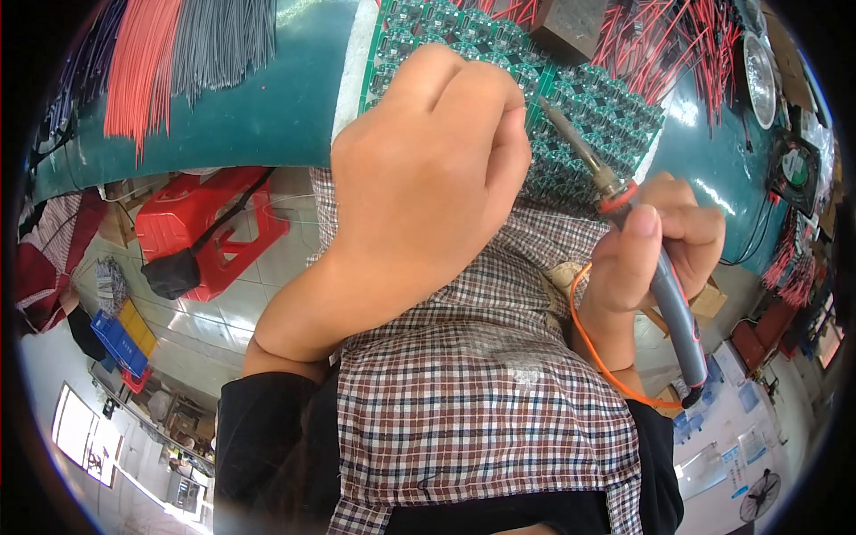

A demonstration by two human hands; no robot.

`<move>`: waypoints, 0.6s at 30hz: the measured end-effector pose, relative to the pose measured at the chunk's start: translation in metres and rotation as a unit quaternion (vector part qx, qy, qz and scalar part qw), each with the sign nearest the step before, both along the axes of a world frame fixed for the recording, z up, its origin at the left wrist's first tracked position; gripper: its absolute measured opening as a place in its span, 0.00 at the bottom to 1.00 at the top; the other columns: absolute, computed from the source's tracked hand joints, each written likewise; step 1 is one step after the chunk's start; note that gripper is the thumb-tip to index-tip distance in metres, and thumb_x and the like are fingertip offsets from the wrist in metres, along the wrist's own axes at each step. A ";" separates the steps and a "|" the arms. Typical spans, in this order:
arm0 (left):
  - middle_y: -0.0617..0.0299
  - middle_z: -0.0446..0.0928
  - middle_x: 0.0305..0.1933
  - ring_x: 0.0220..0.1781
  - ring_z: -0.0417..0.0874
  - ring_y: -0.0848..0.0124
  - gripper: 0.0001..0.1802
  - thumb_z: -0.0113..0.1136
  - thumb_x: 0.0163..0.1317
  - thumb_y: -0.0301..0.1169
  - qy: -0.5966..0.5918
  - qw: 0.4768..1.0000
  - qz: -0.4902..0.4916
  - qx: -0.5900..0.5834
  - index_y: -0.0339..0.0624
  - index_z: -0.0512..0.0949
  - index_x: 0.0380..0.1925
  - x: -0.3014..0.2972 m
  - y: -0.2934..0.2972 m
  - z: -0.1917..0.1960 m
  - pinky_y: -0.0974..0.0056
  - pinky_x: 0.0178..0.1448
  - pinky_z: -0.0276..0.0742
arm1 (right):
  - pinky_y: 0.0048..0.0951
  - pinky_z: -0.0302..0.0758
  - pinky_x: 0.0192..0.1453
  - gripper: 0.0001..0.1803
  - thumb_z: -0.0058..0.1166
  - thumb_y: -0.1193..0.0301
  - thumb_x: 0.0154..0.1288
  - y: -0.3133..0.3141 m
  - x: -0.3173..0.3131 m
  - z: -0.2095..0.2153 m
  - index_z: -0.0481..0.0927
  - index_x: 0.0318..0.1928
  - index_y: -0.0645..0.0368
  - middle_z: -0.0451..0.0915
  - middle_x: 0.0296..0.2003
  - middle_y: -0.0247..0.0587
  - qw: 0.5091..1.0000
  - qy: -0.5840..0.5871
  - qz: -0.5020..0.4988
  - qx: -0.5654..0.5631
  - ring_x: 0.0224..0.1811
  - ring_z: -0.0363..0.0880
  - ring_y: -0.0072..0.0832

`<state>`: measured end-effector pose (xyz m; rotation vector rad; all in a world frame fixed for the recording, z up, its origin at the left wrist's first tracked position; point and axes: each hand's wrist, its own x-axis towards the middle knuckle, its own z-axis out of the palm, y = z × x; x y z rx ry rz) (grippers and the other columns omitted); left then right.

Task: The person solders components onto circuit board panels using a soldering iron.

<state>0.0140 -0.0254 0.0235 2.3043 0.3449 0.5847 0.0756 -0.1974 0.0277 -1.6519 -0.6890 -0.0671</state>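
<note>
My right hand [655,241] grips a soldering iron [670,294] with a grey and red handle. Its metal tip points up and left, over the green circuit boards [615,116]. An orange cord [584,330] loops from the handle's lower end past my right wrist. Over the left part of the boards is my left hand [432,134], back of the hand up, fingers curled in and closed. Whatever its fingertips hold is hidden behind the hand. The boards sit close together in a panel at the table's near edge.
Bundles of red wires [141,71] and grey wires [223,45] lie on the green table [303,107] at left. A dark block [569,28] and more red wires [664,45] are at the back right, near a small fan [794,169]. A red stool [209,232] stands below left.
</note>
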 end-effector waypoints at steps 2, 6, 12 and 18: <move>0.68 0.73 0.25 0.16 0.69 0.82 0.05 0.64 0.50 0.21 -0.029 1.000 0.004 -0.005 0.42 0.78 0.27 -0.001 0.002 0.002 0.76 0.21 0.62 | 0.21 0.61 0.27 0.14 0.56 0.77 0.57 0.000 0.000 0.002 0.62 0.32 0.57 0.69 0.20 0.34 1.000 0.004 -0.005 0.010 0.20 0.62 0.18; 0.68 0.73 0.25 0.17 0.70 0.82 0.05 0.64 0.50 0.21 -0.033 0.999 0.010 0.014 0.41 0.78 0.27 0.006 0.004 0.001 0.76 0.21 0.63 | 0.22 0.57 0.25 0.11 0.52 0.76 0.55 0.013 0.002 0.007 0.62 0.27 0.57 0.65 0.17 0.32 0.998 -0.009 -0.062 0.010 0.19 0.58 0.17; 0.68 0.73 0.24 0.15 0.68 0.82 0.05 0.64 0.50 0.21 -0.037 0.999 0.030 0.010 0.41 0.78 0.27 0.012 0.003 0.002 0.75 0.20 0.62 | 0.20 0.59 0.26 0.11 0.54 0.78 0.56 0.009 0.008 0.005 0.63 0.30 0.57 0.67 0.19 0.33 1.000 0.002 -0.026 0.000 0.20 0.61 0.17; 0.68 0.73 0.23 0.15 0.66 0.83 0.05 0.64 0.51 0.21 -0.077 0.997 0.028 -0.003 0.40 0.79 0.28 0.015 0.004 -0.002 0.75 0.20 0.61 | 0.20 0.60 0.27 0.13 0.56 0.80 0.57 0.008 0.010 0.005 0.63 0.33 0.57 0.68 0.21 0.34 1.000 0.006 0.002 -0.017 0.22 0.62 0.18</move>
